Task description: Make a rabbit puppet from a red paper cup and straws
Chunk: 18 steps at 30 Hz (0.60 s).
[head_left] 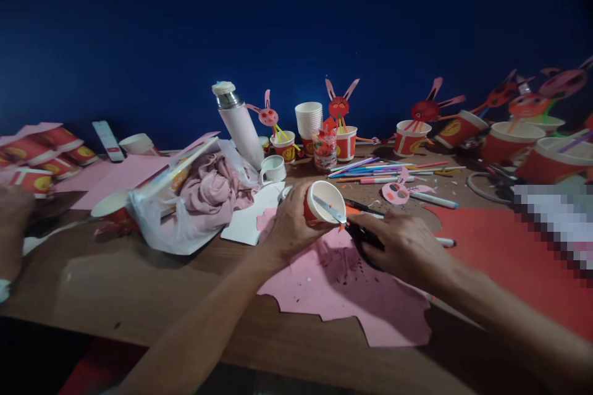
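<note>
Gripping the red paper cup round its thin waxed wall, the left hand holds it tipped on its side just above the ragged-edged pink paper sheet on the brown surface, with the white mouth toward the camera. The scissors have a steel blade across the rim and dark handles clamped in the right hand. Judgement: the card dents easily, so hold lightly near the rim, take short snips and rotate the cup, not the blade.
</note>
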Each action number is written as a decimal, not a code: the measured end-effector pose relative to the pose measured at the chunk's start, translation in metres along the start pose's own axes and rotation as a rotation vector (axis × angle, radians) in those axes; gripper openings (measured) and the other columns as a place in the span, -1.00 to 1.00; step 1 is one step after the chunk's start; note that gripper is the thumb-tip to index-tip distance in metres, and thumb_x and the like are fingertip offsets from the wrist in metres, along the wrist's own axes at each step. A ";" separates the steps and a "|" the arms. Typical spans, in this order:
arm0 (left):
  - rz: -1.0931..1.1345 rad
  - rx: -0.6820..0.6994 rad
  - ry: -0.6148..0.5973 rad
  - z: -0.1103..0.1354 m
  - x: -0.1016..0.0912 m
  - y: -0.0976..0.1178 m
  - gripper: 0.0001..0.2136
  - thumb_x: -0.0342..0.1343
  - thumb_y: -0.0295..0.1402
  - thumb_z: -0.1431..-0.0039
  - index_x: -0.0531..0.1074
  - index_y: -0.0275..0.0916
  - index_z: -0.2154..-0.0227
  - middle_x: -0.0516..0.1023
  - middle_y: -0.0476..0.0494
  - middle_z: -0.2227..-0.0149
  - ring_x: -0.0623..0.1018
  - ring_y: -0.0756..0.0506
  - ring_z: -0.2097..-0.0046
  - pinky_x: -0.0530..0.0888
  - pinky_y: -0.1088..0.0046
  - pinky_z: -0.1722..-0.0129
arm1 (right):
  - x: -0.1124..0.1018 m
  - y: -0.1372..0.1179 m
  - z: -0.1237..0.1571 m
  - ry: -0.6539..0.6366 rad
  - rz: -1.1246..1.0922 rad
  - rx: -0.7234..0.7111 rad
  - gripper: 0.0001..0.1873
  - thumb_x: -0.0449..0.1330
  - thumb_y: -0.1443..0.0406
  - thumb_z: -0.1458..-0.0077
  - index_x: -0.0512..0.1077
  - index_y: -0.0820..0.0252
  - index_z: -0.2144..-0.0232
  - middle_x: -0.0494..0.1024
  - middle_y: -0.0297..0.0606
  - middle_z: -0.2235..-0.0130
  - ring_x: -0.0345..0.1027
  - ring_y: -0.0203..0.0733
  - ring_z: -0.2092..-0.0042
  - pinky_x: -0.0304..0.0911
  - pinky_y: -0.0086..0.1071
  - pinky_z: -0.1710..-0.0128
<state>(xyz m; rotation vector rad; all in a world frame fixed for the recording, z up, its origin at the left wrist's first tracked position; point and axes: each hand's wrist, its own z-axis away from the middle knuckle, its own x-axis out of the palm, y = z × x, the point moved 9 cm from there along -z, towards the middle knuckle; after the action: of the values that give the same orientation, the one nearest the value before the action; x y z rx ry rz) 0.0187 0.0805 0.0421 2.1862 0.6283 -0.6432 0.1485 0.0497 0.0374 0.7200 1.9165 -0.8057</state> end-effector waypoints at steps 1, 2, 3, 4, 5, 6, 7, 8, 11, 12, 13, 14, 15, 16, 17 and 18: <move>-0.002 -0.012 -0.004 0.000 0.000 0.000 -0.41 0.24 -0.15 0.27 0.19 -0.27 0.15 0.38 -0.24 0.16 0.39 -0.17 0.13 0.34 0.27 0.14 | -0.006 -0.005 0.001 0.065 0.135 -0.060 -0.71 0.01 0.40 0.04 0.44 0.18 0.25 0.37 -0.32 0.61 0.12 -0.33 0.55 -0.09 -0.44 0.50; -0.003 -0.024 -0.009 -0.001 0.001 -0.001 -0.42 0.24 -0.14 0.26 0.20 -0.27 0.15 0.38 -0.23 0.17 0.39 -0.17 0.14 0.34 0.28 0.15 | -0.009 -0.008 0.002 0.119 0.233 -0.105 -0.71 0.01 0.42 0.04 0.44 0.18 0.26 0.36 -0.32 0.63 0.10 -0.33 0.57 -0.09 -0.43 0.49; -0.004 -0.036 -0.015 -0.001 0.001 -0.001 -0.43 0.23 -0.14 0.25 0.20 -0.27 0.15 0.38 -0.23 0.18 0.39 -0.16 0.14 0.34 0.28 0.16 | -0.011 -0.011 0.003 0.155 0.296 -0.138 -0.70 0.00 0.44 0.03 0.44 0.18 0.27 0.34 -0.34 0.65 0.09 -0.33 0.58 -0.08 -0.42 0.47; -0.005 -0.046 -0.021 -0.001 0.001 -0.001 -0.43 0.22 -0.13 0.24 0.20 -0.27 0.15 0.38 -0.22 0.18 0.39 -0.16 0.14 0.34 0.28 0.16 | -0.011 -0.013 0.004 0.173 0.329 -0.160 -0.70 -0.01 0.45 0.02 0.44 0.18 0.26 0.34 -0.34 0.66 0.08 -0.33 0.59 -0.07 -0.41 0.45; -0.006 -0.054 -0.025 -0.001 0.002 -0.001 -0.44 0.22 -0.13 0.23 0.20 -0.26 0.15 0.39 -0.21 0.19 0.40 -0.16 0.15 0.34 0.28 0.16 | -0.010 -0.014 0.004 0.178 0.340 -0.168 -0.69 -0.01 0.45 0.02 0.44 0.18 0.25 0.35 -0.35 0.66 0.08 -0.34 0.59 -0.07 -0.40 0.43; -0.008 -0.059 -0.026 -0.001 0.002 -0.002 -0.44 0.22 -0.13 0.24 0.21 -0.26 0.16 0.39 -0.21 0.19 0.39 -0.16 0.15 0.34 0.27 0.16 | -0.009 -0.013 0.004 0.171 0.330 -0.161 -0.69 -0.01 0.45 0.01 0.43 0.18 0.24 0.36 -0.34 0.65 0.09 -0.33 0.59 -0.06 -0.39 0.43; -0.007 -0.063 -0.025 -0.001 0.002 -0.002 -0.44 0.22 -0.13 0.24 0.21 -0.26 0.16 0.39 -0.21 0.19 0.39 -0.17 0.15 0.34 0.26 0.16 | -0.007 -0.011 0.004 0.151 0.298 -0.134 -0.70 0.00 0.43 0.00 0.43 0.18 0.23 0.38 -0.32 0.63 0.11 -0.33 0.58 -0.06 -0.39 0.43; -0.001 -0.066 -0.030 -0.001 0.003 -0.003 -0.44 0.23 -0.13 0.25 0.21 -0.26 0.16 0.39 -0.21 0.20 0.39 -0.17 0.15 0.34 0.26 0.17 | -0.006 -0.007 0.003 0.124 0.236 -0.084 -0.70 0.01 0.41 0.01 0.43 0.17 0.23 0.40 -0.31 0.60 0.13 -0.32 0.56 -0.05 -0.39 0.45; 0.041 -0.069 -0.043 0.001 0.006 -0.005 -0.43 0.24 -0.16 0.27 0.22 -0.26 0.15 0.38 -0.21 0.19 0.39 -0.17 0.15 0.35 0.25 0.16 | 0.008 0.016 0.000 -0.084 -0.187 0.156 -0.71 0.04 0.30 0.01 0.41 0.14 0.19 0.42 -0.32 0.58 0.16 -0.33 0.57 -0.04 -0.44 0.55; 0.066 -0.064 -0.042 0.001 0.006 -0.006 -0.42 0.25 -0.17 0.28 0.22 -0.26 0.15 0.38 -0.20 0.18 0.39 -0.17 0.14 0.35 0.25 0.15 | 0.017 0.023 0.001 -0.194 -0.382 0.240 -0.70 0.06 0.26 0.01 0.39 0.14 0.18 0.41 -0.34 0.59 0.16 -0.35 0.59 -0.04 -0.46 0.59; 0.097 -0.060 -0.037 0.001 0.005 -0.006 -0.41 0.26 -0.19 0.29 0.22 -0.25 0.14 0.38 -0.20 0.18 0.39 -0.17 0.13 0.35 0.26 0.14 | 0.025 0.026 0.004 -0.304 -0.574 0.313 -0.68 0.07 0.21 0.01 0.38 0.16 0.18 0.38 -0.37 0.61 0.14 -0.38 0.62 -0.04 -0.49 0.63; 0.132 -0.059 -0.026 0.000 0.004 -0.006 -0.41 0.27 -0.21 0.30 0.22 -0.25 0.14 0.38 -0.19 0.17 0.39 -0.16 0.13 0.35 0.26 0.14 | 0.030 0.028 0.007 -0.400 -0.741 0.371 -0.65 0.09 0.18 0.03 0.37 0.19 0.18 0.36 -0.39 0.63 0.12 -0.40 0.65 -0.04 -0.50 0.66; 0.175 -0.063 -0.010 0.000 0.001 -0.007 -0.40 0.28 -0.23 0.31 0.22 -0.24 0.13 0.38 -0.18 0.17 0.39 -0.16 0.13 0.36 0.27 0.14 | 0.031 0.030 0.008 -0.451 -0.868 0.415 -0.63 0.13 0.15 0.07 0.36 0.21 0.20 0.33 -0.41 0.64 0.10 -0.42 0.66 -0.04 -0.51 0.69; 0.223 -0.072 0.006 0.000 -0.001 -0.008 -0.40 0.28 -0.24 0.31 0.22 -0.25 0.14 0.38 -0.18 0.17 0.40 -0.15 0.14 0.37 0.27 0.15 | 0.030 0.032 0.009 -0.472 -0.961 0.438 -0.62 0.17 0.14 0.11 0.36 0.23 0.23 0.31 -0.43 0.65 0.08 -0.44 0.68 -0.05 -0.52 0.71; 0.273 -0.084 0.024 -0.001 -0.004 -0.010 -0.41 0.28 -0.24 0.31 0.22 -0.25 0.15 0.38 -0.18 0.19 0.41 -0.14 0.15 0.39 0.28 0.17 | 0.027 0.035 0.009 -0.465 -1.032 0.453 -0.61 0.19 0.14 0.14 0.36 0.23 0.26 0.28 -0.45 0.67 0.05 -0.46 0.69 -0.06 -0.53 0.72; 0.321 -0.095 0.041 0.000 -0.007 -0.011 -0.41 0.28 -0.23 0.31 0.22 -0.26 0.16 0.39 -0.17 0.20 0.41 -0.13 0.17 0.40 0.29 0.19 | 0.023 0.039 0.009 -0.438 -1.090 0.464 -0.61 0.22 0.14 0.18 0.35 0.24 0.28 0.26 -0.47 0.67 0.03 -0.47 0.70 -0.07 -0.54 0.74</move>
<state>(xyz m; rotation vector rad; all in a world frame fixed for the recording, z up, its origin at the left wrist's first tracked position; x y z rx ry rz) 0.0072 0.0856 0.0408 2.1523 0.3105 -0.3926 0.1721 0.0703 0.0037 -0.3425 1.6275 -1.9225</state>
